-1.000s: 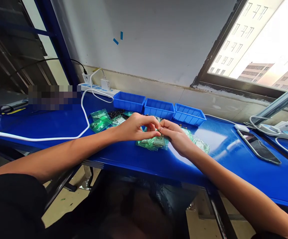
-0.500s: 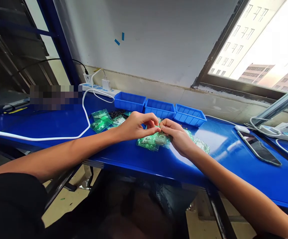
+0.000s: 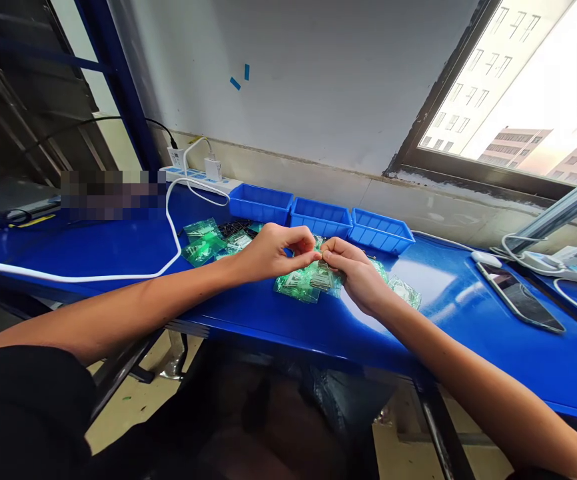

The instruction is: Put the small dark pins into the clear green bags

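Pinching something too small to identify, both hands (image 3: 321, 256) above green packets (image 3: 297, 285), before blue bins (image 3: 321, 217).

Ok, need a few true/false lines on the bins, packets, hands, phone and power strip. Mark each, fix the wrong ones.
1. Three blue bins stand in a row. True.
2. All the green packets are inside the bins. False: packets lie on the blue bench.
3. The left hand and right hand are close together. True.
4. The phone lies between the hands. False: it lies to the right of both.
5. A white adapter is plugged into the power strip. True.
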`<state>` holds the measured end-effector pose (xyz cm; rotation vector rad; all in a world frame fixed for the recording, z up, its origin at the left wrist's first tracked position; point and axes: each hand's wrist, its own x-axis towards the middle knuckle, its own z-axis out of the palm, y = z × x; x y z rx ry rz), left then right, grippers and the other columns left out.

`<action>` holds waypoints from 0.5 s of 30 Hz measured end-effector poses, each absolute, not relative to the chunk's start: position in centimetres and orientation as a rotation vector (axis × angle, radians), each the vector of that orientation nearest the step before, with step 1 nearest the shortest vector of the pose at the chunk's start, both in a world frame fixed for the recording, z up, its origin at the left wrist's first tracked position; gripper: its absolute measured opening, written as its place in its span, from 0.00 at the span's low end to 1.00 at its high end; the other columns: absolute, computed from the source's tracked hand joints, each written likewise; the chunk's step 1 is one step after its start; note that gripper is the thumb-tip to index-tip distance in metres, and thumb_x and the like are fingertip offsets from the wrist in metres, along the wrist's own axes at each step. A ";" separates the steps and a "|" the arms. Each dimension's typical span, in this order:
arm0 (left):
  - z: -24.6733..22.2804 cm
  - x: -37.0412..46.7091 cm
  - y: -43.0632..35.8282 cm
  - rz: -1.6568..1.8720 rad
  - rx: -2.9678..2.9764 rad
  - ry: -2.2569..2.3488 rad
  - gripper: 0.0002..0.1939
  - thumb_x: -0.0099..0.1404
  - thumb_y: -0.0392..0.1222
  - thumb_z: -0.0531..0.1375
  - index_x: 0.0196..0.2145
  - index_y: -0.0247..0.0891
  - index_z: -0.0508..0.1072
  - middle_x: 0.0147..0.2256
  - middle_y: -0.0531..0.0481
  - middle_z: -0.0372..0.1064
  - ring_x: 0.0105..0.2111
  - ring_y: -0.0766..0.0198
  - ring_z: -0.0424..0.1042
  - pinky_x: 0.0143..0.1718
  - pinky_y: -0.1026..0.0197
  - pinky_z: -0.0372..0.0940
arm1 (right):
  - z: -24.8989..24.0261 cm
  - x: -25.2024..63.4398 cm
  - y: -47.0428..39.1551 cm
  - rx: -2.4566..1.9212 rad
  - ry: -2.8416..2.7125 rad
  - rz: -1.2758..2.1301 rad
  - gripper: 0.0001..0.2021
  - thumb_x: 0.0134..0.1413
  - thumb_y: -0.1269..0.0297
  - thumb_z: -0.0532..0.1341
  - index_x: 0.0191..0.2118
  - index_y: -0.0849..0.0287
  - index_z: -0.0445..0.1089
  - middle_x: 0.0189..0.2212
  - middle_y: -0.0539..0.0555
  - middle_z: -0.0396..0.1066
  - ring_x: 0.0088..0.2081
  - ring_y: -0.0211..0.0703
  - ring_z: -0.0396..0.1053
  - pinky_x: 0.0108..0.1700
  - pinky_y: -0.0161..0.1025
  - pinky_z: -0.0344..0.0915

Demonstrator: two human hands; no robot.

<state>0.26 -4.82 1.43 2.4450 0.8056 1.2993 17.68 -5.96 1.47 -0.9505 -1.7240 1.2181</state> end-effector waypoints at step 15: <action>1.4 0.2 -4.7 1.234 2.302 0.780 0.08 0.59 0.40 0.57 0.34 0.33 0.71 0.24 0.52 0.70 0.25 0.70 0.69 0.23 0.70 0.61 | 1.6 17.7 -5.9 -0.936 -1.736 1.183 0.07 0.46 0.61 0.55 0.25 0.57 0.58 0.21 0.44 0.50 0.24 0.34 0.46 0.26 0.36 0.43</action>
